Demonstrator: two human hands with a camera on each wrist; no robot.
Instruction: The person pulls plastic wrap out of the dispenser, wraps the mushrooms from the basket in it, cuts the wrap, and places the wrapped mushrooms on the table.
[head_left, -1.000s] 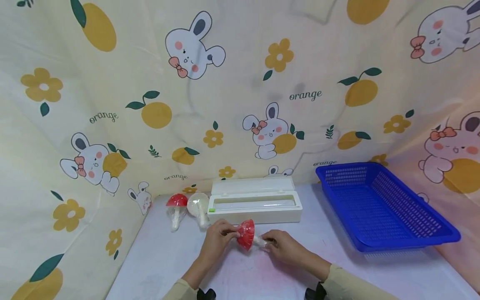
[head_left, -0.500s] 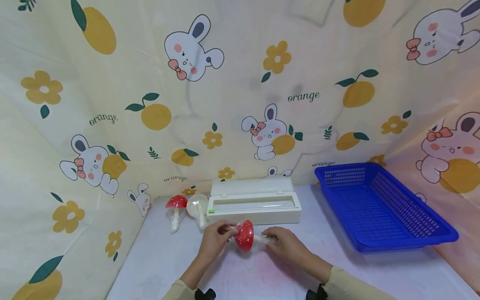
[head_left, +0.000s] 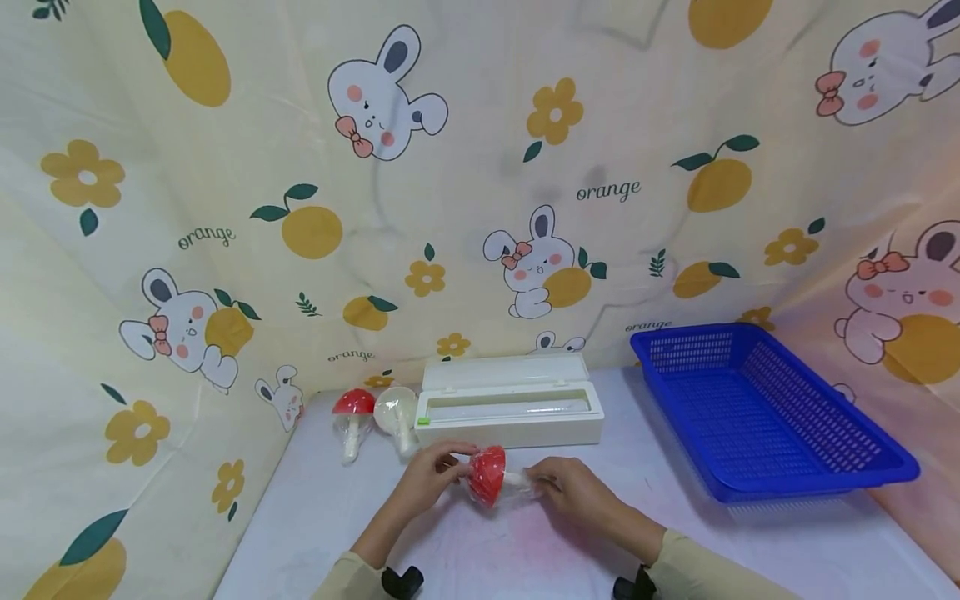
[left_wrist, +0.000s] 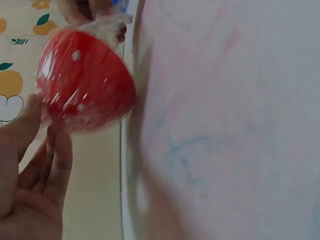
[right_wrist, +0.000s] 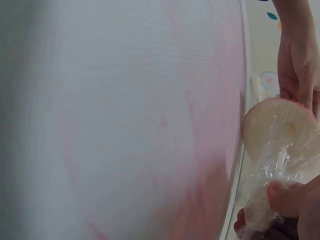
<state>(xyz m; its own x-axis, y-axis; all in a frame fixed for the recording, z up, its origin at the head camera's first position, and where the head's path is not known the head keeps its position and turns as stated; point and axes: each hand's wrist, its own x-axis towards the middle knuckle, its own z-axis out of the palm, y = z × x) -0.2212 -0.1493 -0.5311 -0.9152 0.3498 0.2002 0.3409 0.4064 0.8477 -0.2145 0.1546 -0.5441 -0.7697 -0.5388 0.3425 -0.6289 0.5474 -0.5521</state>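
Note:
A toy mushroom (head_left: 487, 477) with a red cap and pale stem lies sideways between my hands, wrapped in clear plastic film. My left hand (head_left: 430, 482) pinches it at the top of the cap; the left wrist view shows thumb and fingers against the shiny red cap (left_wrist: 87, 82). My right hand (head_left: 576, 493) holds the stem end. In the right wrist view its thumb presses the crumpled film (right_wrist: 272, 172) around the stem, below the cap's pale underside (right_wrist: 277, 127).
Behind the hands stands a white cling film dispenser (head_left: 510, 432) with its lid raised. To its left lie a red-capped mushroom (head_left: 352, 421) and a pale one (head_left: 396, 412), both in film. A blue plastic basket (head_left: 772, 417) is on the right, and a printed cloth (head_left: 465, 183) hangs behind.
The mushroom has shifted slightly left and its cap has tilted a little, with my left hand moving along. My right hand keeps its hold on the stem end.

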